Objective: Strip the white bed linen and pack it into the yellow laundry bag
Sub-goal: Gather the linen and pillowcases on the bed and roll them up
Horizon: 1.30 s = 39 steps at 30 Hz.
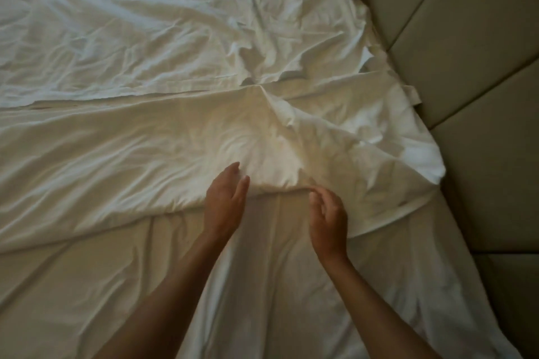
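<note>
While left hand (226,201) and right hand (328,217) hover with fingers relaxed, gripping nothing: crumpled white cotton duvet cover (180,143) just beyond fingertips, white fitted sheet (262,271) beneath wrists. Judgement: stripping barely begun. Yellow bag out of view.

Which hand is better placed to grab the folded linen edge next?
Left, probably. The left hand already has fingertips on the folded white linen edge; the right hand hovers open just short of it.

Two bare forearms, no sleeves; left hand (226,198), right hand (328,220).
</note>
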Each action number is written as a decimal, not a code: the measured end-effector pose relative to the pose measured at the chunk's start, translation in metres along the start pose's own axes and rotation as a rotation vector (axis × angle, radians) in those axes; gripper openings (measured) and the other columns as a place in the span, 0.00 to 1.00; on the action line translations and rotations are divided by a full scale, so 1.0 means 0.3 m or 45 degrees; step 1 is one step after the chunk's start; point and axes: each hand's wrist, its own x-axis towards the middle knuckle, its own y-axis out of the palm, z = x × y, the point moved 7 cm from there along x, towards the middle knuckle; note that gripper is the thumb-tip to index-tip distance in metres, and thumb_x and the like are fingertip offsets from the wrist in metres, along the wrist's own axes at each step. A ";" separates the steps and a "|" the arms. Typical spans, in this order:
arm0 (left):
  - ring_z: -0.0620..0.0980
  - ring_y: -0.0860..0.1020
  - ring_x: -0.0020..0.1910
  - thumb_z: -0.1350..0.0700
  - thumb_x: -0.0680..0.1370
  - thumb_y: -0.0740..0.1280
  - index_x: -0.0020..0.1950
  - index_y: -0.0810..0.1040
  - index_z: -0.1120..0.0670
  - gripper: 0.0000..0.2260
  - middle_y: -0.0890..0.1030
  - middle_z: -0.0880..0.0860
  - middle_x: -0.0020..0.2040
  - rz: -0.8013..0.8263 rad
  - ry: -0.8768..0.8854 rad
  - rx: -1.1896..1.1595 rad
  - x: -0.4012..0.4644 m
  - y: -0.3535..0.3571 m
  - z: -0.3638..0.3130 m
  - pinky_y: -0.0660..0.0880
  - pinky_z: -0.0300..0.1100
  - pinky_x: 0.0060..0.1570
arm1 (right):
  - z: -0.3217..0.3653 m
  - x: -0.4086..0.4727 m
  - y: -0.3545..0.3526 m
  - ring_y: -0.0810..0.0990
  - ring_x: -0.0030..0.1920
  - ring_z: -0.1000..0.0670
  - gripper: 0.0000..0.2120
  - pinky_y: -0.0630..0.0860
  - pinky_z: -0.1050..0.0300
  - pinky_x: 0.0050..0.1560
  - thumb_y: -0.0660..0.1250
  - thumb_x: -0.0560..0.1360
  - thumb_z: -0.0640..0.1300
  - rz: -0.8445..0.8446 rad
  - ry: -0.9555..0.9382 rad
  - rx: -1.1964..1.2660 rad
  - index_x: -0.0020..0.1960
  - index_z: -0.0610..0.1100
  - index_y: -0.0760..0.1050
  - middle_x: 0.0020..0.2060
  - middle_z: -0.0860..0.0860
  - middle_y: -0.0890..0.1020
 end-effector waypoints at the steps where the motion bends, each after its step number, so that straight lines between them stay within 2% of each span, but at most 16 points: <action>1: 0.51 0.73 0.68 0.46 0.82 0.59 0.73 0.72 0.57 0.23 0.76 0.54 0.69 0.014 -0.008 -0.040 -0.029 0.033 -0.027 0.67 0.46 0.67 | -0.039 -0.024 -0.065 0.80 0.52 0.45 0.24 0.75 0.52 0.54 0.57 0.75 0.56 -0.096 0.072 0.030 0.53 0.39 0.81 0.48 0.47 0.82; 4: 0.49 0.76 0.63 0.52 0.83 0.63 0.74 0.70 0.56 0.19 0.78 0.52 0.64 0.060 -0.022 -0.189 -0.091 0.148 -0.102 0.72 0.42 0.60 | -0.172 -0.071 -0.228 0.78 0.49 0.46 0.26 0.71 0.58 0.50 0.59 0.71 0.58 -0.335 0.355 0.134 0.55 0.37 0.77 0.48 0.48 0.78; 6: 0.45 0.77 0.60 0.52 0.83 0.63 0.74 0.70 0.54 0.19 0.78 0.50 0.64 0.144 -0.081 -0.322 -0.118 0.231 -0.146 0.73 0.37 0.55 | -0.264 -0.074 -0.305 0.77 0.52 0.45 0.29 0.72 0.53 0.53 0.62 0.69 0.57 -0.426 0.554 0.182 0.59 0.36 0.75 0.52 0.45 0.78; 9: 0.46 0.78 0.60 0.51 0.83 0.64 0.72 0.71 0.54 0.19 0.79 0.49 0.62 0.286 -0.210 -0.471 -0.141 0.359 -0.200 0.75 0.44 0.60 | -0.374 -0.058 -0.372 0.77 0.54 0.39 0.24 0.75 0.45 0.55 0.71 0.71 0.51 -0.453 0.823 0.276 0.58 0.35 0.73 0.54 0.40 0.78; 12: 0.52 0.79 0.60 0.50 0.81 0.66 0.60 0.78 0.51 0.10 0.82 0.47 0.54 0.378 -0.388 -0.690 -0.132 0.478 -0.227 0.74 0.49 0.60 | -0.437 -0.027 -0.386 0.81 0.53 0.42 0.30 0.78 0.44 0.55 0.76 0.63 0.55 -0.412 1.026 0.635 0.56 0.38 0.75 0.53 0.43 0.82; 13: 0.52 0.79 0.60 0.48 0.80 0.67 0.61 0.78 0.50 0.12 0.83 0.47 0.55 0.409 -0.427 -0.724 -0.125 0.506 -0.238 0.76 0.48 0.57 | -0.457 -0.011 -0.374 0.82 0.54 0.43 0.31 0.79 0.42 0.58 0.77 0.60 0.55 -0.376 1.038 0.771 0.59 0.40 0.77 0.54 0.44 0.83; 16: 0.48 0.81 0.60 0.46 0.78 0.71 0.72 0.71 0.49 0.24 0.82 0.47 0.61 0.430 -0.493 -0.848 -0.104 0.566 -0.266 0.80 0.43 0.46 | -0.445 0.041 -0.352 0.83 0.56 0.45 0.23 0.78 0.41 0.62 0.78 0.68 0.42 -0.210 1.029 0.952 0.61 0.44 0.78 0.55 0.46 0.84; 18: 0.51 0.81 0.60 0.47 0.74 0.75 0.72 0.70 0.49 0.28 0.82 0.50 0.62 0.389 -0.504 -0.877 -0.104 0.586 -0.284 0.82 0.49 0.45 | -0.443 0.049 -0.335 0.83 0.55 0.44 0.21 0.79 0.42 0.60 0.76 0.70 0.40 -0.157 1.122 1.054 0.62 0.42 0.78 0.55 0.44 0.84; 21: 0.55 0.82 0.57 0.57 0.75 0.74 0.66 0.75 0.53 0.20 0.83 0.54 0.58 0.356 -0.470 -0.941 -0.115 0.621 -0.333 0.81 0.57 0.51 | -0.416 0.042 -0.298 0.83 0.56 0.44 0.20 0.80 0.48 0.54 0.73 0.74 0.47 0.014 1.252 1.276 0.63 0.42 0.79 0.56 0.44 0.84; 24: 0.53 0.85 0.50 0.65 0.79 0.67 0.60 0.78 0.56 0.11 0.86 0.53 0.50 0.398 -0.430 -1.056 -0.118 0.645 -0.422 0.82 0.48 0.46 | -0.362 0.049 -0.295 0.79 0.64 0.43 0.25 0.73 0.46 0.66 0.68 0.76 0.58 0.278 1.242 1.503 0.68 0.44 0.77 0.62 0.44 0.82; 27: 0.54 0.84 0.51 0.65 0.80 0.66 0.63 0.77 0.59 0.12 0.86 0.56 0.52 0.460 -0.393 -1.082 -0.088 0.659 -0.515 0.81 0.44 0.42 | -0.304 0.094 -0.343 0.76 0.67 0.43 0.26 0.73 0.47 0.66 0.64 0.79 0.56 0.369 1.158 1.739 0.72 0.43 0.72 0.67 0.42 0.78; 29: 0.58 0.83 0.55 0.65 0.80 0.66 0.64 0.77 0.61 0.13 0.84 0.59 0.56 0.496 -0.346 -1.075 -0.061 0.668 -0.578 0.81 0.46 0.45 | -0.262 0.154 -0.395 0.77 0.66 0.43 0.24 0.77 0.50 0.62 0.61 0.80 0.48 0.352 1.038 1.846 0.73 0.40 0.70 0.67 0.41 0.77; 32: 0.57 0.83 0.55 0.66 0.79 0.67 0.62 0.77 0.62 0.12 0.84 0.59 0.55 0.493 -0.322 -1.101 -0.010 0.670 -0.656 0.81 0.48 0.48 | -0.198 0.265 -0.484 0.79 0.64 0.42 0.22 0.79 0.49 0.59 0.60 0.79 0.44 0.311 0.889 1.898 0.72 0.38 0.69 0.66 0.39 0.77; 36: 0.52 0.85 0.46 0.65 0.80 0.66 0.60 0.77 0.62 0.09 0.85 0.57 0.47 0.387 -0.541 -1.275 0.096 0.661 -0.672 0.82 0.43 0.41 | -0.213 0.441 -0.578 0.76 0.67 0.40 0.22 0.73 0.48 0.65 0.61 0.78 0.43 0.119 0.845 1.783 0.69 0.34 0.71 0.65 0.37 0.78; 37: 0.51 0.85 0.43 0.63 0.80 0.65 0.60 0.76 0.63 0.09 0.86 0.57 0.45 0.355 -0.615 -1.316 0.131 0.659 -0.664 0.82 0.42 0.39 | -0.219 0.485 -0.597 0.77 0.66 0.41 0.19 0.74 0.50 0.63 0.61 0.79 0.43 0.066 0.844 1.738 0.67 0.34 0.73 0.63 0.38 0.79; 39: 0.51 0.85 0.39 0.60 0.81 0.65 0.59 0.76 0.62 0.09 0.85 0.57 0.41 0.337 -0.694 -1.302 0.209 0.657 -0.657 0.82 0.42 0.37 | -0.221 0.562 -0.630 0.83 0.54 0.45 0.12 0.79 0.55 0.52 0.59 0.81 0.41 0.015 0.872 1.642 0.58 0.36 0.77 0.53 0.41 0.83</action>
